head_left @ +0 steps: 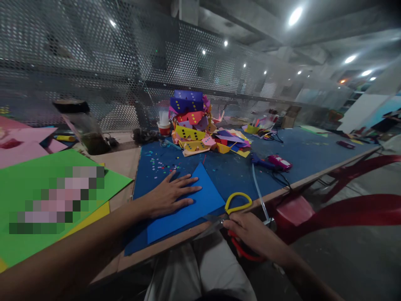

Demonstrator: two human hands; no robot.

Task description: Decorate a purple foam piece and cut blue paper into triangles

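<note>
A blue sheet of paper (200,209), folded or cut to a pointed shape, lies at the table's front edge. Flat on its left part rests my left hand (172,195), fingers spread. My right hand (246,232) grips a pair of scissors (238,202) with one yellow and one red handle loop. The scissor blades look parted and point left, close to the paper's near edge; whether they touch it I cannot tell. Small paper bits (158,165) are scattered on the blue mat (238,175) beyond my left hand.
Behind the paper stands a pile of colourful cut-paper pieces (191,133), beside a paper cup (163,127). A glue gun (265,162) with a glue stick lies to the right. Green paper (37,179) and a dark-lidded jar (90,133) are at left. A red chair (351,213) stands at right.
</note>
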